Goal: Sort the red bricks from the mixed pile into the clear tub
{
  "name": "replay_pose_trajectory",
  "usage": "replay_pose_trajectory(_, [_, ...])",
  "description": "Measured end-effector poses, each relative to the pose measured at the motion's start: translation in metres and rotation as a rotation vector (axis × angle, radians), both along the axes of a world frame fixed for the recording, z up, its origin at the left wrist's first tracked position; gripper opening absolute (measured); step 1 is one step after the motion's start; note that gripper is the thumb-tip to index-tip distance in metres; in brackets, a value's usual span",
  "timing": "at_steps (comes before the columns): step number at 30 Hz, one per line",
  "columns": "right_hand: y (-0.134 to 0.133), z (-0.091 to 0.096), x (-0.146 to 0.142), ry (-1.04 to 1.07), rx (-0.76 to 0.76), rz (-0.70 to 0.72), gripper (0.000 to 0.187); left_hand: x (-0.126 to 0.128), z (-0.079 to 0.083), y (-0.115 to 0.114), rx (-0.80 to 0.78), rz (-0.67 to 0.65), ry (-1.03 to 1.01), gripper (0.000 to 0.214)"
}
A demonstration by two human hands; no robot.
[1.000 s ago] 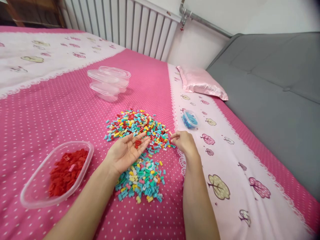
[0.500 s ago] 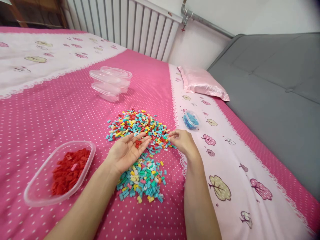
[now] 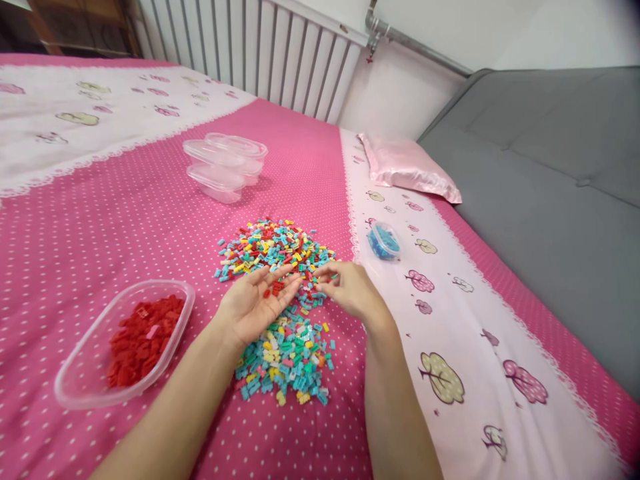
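My left hand [image 3: 255,303] is palm up with its fingers stretched out, and several small red building bricks [image 3: 275,288] rest on the fingers. Just to its right, my right hand [image 3: 347,287] has thumb and fingertips pinched together; whatever is between them is too small to make out. Both hands hover at the near edge of a mixed pile of colourful building bricks [image 3: 280,243]. A second pile, mostly turquoise, green and yellow bricks [image 3: 287,360], lies nearer me, partly behind my left hand. To the left, a clear plastic tub [image 3: 75,357] holds many red bricks [image 3: 145,340].
Clear plastic containers [image 3: 223,163] stand grouped beyond the piles. A small tub of blue bricks [image 3: 384,241] sits on the right. Farther back are a pink pillow [image 3: 410,167], a grey headboard [image 3: 540,147] and a white radiator [image 3: 250,50]. Everything lies on a pink dotted bedspread [image 3: 130,227].
My right hand has moved left from the pile's right edge, close to my left fingertips. More red bricks show on my left hand than before. The view has shifted slightly.
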State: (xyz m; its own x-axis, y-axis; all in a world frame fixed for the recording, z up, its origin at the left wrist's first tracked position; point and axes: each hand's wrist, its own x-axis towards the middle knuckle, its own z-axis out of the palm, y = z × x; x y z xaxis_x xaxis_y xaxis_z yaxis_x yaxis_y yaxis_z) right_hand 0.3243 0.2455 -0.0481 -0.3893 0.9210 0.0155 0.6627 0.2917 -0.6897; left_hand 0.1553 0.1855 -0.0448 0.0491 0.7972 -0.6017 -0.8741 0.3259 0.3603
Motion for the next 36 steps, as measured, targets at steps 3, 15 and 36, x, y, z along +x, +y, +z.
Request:
replay_pose_trajectory(3, [0.0, -0.009, -0.006, -0.172, -0.052, 0.089, 0.021, -0.001, -0.001, 0.001, -0.009, 0.065, 0.03, 0.036])
replay_pose_trajectory(15, [0.004, -0.008, 0.002, -0.215, -0.036, 0.017, 0.009, -0.001, 0.0, 0.0, -0.019, 0.077, 0.01, 0.034])
replay_pose_trajectory(36, [0.008, -0.017, -0.011, -0.219, 0.08, 0.178, 0.024, -0.003, -0.003, 0.001, -0.018, 0.068, 0.035, 0.028])
